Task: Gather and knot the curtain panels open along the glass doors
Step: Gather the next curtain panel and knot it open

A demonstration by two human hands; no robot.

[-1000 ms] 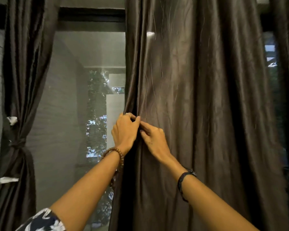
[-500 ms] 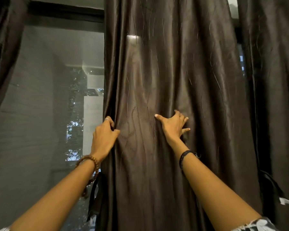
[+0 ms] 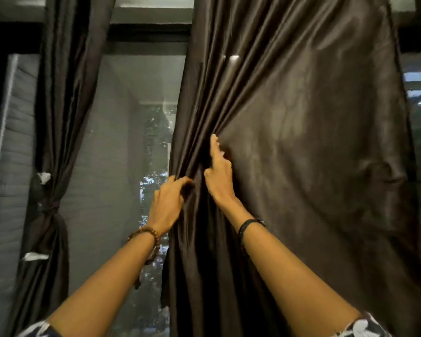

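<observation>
A wide dark brown satin curtain panel (image 3: 301, 154) hangs in front of me, bunched into folds along its left side. My left hand (image 3: 167, 203) grips the gathered folds near the panel's left edge, fingers curled into the cloth. My right hand (image 3: 220, 173) is just to its right and pinches a fold of the same panel, with the forefinger pointing up along a crease. A second curtain panel (image 3: 51, 215) hangs at the left, tied in a knot at mid height.
Between the two panels the glass door (image 3: 131, 147) shows a grey wall and trees outside. A dark door frame (image 3: 148, 32) runs across the top. Another strip of glass (image 3: 416, 98) shows at the far right beside the panel's edge.
My right hand has come back left from the middle of the panel to my left hand, pulling cloth into folds. The view has swung left, bringing the knotted panel into sight.
</observation>
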